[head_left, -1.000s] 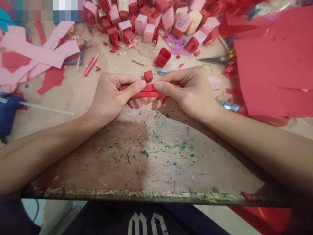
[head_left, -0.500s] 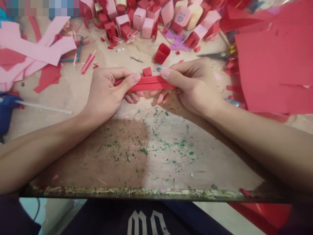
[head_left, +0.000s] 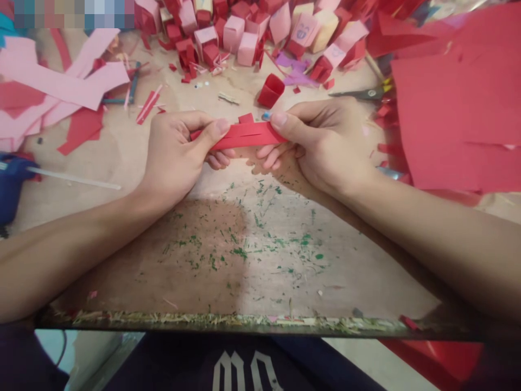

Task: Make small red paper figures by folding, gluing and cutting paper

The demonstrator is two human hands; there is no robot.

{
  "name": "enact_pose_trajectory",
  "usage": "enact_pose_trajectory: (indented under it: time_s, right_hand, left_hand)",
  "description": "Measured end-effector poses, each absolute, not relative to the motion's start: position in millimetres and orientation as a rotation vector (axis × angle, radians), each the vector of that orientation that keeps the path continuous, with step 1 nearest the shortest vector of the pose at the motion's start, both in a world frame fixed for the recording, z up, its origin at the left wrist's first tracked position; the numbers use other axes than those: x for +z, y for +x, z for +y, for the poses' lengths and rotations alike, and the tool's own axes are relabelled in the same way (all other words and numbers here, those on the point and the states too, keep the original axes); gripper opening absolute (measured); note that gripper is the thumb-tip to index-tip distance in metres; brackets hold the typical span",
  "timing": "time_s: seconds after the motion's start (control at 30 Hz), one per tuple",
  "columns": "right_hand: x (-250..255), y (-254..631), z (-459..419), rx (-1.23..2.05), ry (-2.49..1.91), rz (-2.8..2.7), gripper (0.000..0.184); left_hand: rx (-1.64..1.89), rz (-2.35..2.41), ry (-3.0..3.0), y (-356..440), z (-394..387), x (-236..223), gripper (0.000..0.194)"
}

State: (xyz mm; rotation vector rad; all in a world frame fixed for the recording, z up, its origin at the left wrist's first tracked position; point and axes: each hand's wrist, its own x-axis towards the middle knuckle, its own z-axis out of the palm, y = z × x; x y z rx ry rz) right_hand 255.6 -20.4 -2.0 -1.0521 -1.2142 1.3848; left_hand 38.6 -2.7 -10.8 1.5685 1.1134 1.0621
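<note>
A red strip (head_left: 249,136), of foam or paper, is stretched level between my two hands, with a short slit line along its middle. My left hand (head_left: 183,146) pinches its left end, thumb on top and fingers curled beneath. On the right end, my right hand (head_left: 317,136) has the same thumb-and-finger pinch. A tiny blue bit (head_left: 266,116) shows by the right thumb tip; I cannot tell what it is. Just behind the strip lies a small red piece (head_left: 246,118), partly hidden. Farther back stands a red open box-like loop (head_left: 271,90).
Many small pink, red and cream folded boxes (head_left: 247,48) crowd the far side. Scissors (head_left: 360,93) and large red sheets (head_left: 451,119) lie at right. Pink strips (head_left: 61,81) and a blue glue gun (head_left: 14,187) with a glue stick (head_left: 77,178) are at left. Green flecks mark the tabletop (head_left: 211,288).
The gap between the strip's two long edges has narrowed to a short slit as the strip flattened. Both hands have shifted only slightly, a little farther apart.
</note>
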Motion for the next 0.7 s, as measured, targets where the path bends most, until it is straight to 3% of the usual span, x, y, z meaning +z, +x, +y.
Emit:
enact_pose_trajectory:
  time_s: [0.7]
  right_hand:
    - [-5, 255, -18, 1.326, -1.078, -1.355, 0.032]
  left_hand:
    - [1.058, 1.173, 1.602, 43, -7, -3, 0.028]
